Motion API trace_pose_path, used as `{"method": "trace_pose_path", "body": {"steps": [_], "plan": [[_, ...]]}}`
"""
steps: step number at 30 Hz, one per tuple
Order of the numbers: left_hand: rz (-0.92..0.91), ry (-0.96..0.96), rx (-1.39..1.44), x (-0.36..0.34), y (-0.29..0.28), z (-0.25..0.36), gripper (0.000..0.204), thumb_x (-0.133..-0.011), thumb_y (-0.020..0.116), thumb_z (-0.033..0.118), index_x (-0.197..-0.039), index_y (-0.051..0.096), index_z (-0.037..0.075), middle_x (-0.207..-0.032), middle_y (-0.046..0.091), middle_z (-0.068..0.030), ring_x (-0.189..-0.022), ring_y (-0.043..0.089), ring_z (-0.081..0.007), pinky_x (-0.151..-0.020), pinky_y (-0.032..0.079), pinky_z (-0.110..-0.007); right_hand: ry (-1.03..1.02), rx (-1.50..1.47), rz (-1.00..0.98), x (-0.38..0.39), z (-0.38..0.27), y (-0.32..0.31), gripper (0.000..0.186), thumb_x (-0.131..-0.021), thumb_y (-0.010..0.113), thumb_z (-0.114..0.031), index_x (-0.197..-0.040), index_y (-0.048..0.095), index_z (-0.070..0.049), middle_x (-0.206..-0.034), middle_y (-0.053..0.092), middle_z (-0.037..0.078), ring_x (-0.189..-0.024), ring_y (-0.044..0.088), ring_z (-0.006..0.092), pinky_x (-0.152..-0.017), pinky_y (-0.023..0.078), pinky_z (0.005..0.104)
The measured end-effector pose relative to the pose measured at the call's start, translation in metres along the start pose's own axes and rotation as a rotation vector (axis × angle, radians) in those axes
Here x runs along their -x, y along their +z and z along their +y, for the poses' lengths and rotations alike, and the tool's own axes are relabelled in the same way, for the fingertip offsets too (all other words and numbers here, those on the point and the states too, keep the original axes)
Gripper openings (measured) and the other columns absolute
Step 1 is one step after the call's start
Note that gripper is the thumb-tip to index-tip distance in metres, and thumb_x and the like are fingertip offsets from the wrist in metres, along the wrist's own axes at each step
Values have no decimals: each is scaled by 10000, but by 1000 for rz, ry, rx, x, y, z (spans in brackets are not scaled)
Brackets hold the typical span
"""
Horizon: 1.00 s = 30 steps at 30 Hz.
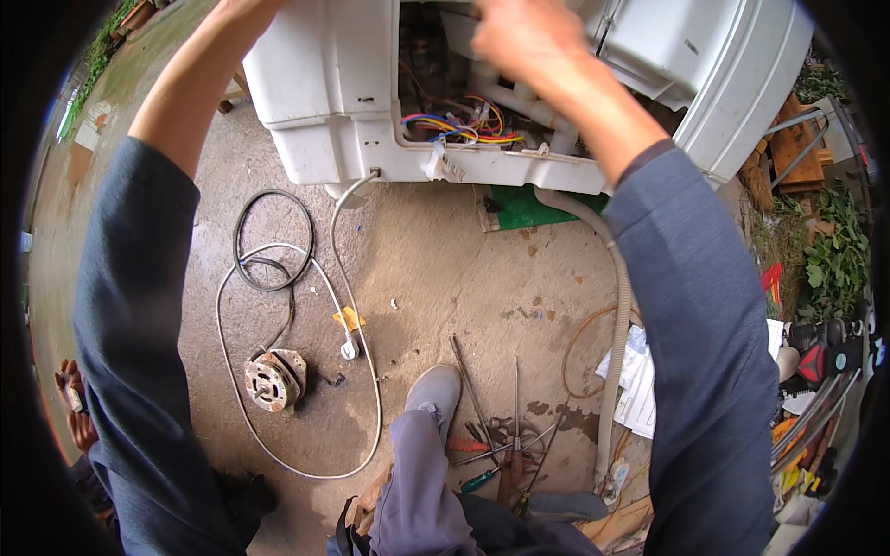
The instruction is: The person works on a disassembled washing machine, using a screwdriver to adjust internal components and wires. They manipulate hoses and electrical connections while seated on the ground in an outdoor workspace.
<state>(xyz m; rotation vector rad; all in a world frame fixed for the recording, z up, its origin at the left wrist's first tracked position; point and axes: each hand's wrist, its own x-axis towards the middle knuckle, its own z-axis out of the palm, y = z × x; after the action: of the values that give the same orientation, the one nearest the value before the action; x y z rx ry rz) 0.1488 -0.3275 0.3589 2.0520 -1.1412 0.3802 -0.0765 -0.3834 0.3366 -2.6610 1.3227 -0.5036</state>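
Concrete (436,241) spreads below the machine (315,88), top centre. Apparently I'm working at its opening (426,56); the next move calls for sparing the wires (496,140). My left fingers are out of frame; whether my right fingers (491,37) grip, I can't tell.

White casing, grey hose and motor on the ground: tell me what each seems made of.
Casing: probably moulded plastic, smooth with a slight sheen, judging by its rounded corners, though painted metal is possible.
Hose: likely flexible plastic, dull, since it bends in a smooth curve.
Motor: apparently metal, dull and worn; its slotted shell shows rust-brown marks.
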Motion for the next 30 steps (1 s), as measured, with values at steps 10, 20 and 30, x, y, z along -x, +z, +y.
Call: {"method": "trace_pose_path", "body": {"steps": [10,20,30], "plan": [[-68,-6,23,6,-5,2,1492,-592,910,677,-1657,40,96,-1632,189,-316,-1510,217,-464,-1237,282,-567,-225,279,43,3,-14,26,202,-866,634,-131,-888,771,16,-906,735,268,-885,752,385,-788,608,483],[67,108,-13,-2,1,-6,1483,-587,933,641,-1649,77,59,-1626,192,-322,-1511,213,-470,-1229,292,-564,-85,58,91,5,2,41,212,-845,601,-90,-933,760,21,-910,722,300,-927,727,451,-845,587,513],[-2,13,20,4,-2,2,1483,-609,932,619,-1656,27,88,-1638,163,-318,-1524,184,-457,-1262,244,-532,-184,198,146,6,35,49,229,-853,597,-98,-1016,751,-51,-868,735,249,-838,737,431,-776,611,506]]}}
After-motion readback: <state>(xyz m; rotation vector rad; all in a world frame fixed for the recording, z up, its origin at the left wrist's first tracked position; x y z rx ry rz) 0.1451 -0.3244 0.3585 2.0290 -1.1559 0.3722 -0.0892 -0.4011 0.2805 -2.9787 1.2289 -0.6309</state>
